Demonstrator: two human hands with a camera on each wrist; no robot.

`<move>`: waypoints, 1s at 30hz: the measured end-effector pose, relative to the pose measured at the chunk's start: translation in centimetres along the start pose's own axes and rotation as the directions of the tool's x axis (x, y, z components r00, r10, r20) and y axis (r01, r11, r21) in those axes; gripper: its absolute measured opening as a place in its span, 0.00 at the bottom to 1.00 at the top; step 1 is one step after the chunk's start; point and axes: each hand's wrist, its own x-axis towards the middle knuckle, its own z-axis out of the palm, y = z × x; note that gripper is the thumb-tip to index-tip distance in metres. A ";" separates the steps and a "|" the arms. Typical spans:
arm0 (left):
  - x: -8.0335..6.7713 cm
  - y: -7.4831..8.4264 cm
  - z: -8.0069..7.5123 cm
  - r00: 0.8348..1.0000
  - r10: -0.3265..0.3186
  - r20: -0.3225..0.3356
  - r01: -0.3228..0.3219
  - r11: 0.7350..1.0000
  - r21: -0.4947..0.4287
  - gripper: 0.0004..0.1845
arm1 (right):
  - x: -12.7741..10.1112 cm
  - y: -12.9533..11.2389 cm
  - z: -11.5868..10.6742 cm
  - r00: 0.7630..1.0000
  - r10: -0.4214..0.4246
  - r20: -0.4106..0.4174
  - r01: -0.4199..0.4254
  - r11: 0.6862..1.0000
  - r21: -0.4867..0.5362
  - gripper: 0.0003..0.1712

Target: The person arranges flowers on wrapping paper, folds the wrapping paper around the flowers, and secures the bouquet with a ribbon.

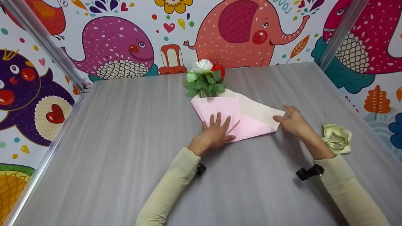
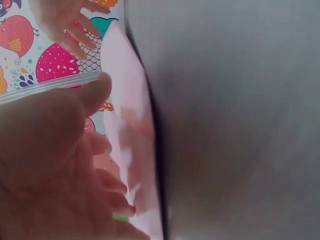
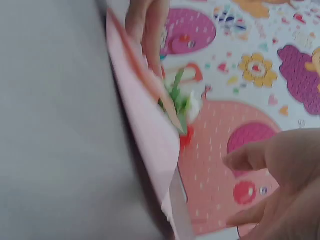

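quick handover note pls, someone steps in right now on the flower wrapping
Left hand: flat, pressing the folded left flap of the pink wrapping paper.
Right hand: fingers straight, touching the paper's right corner, which lies unfolded.
Flowers lie on the paper, heads toward the far wall.
Ribbon lies on the table, right of the right hand, untouched.
Done: left side folded over. Left, probably: right flap, then tying.
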 end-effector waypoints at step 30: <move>-0.7 1.4 -0.2 0.993 0.004 0.116 -0.006 1.000 0.019 0.42 | 1.6 3.0 -0.6 0.990 0.122 -0.064 -0.127 0.988 -0.091 0.32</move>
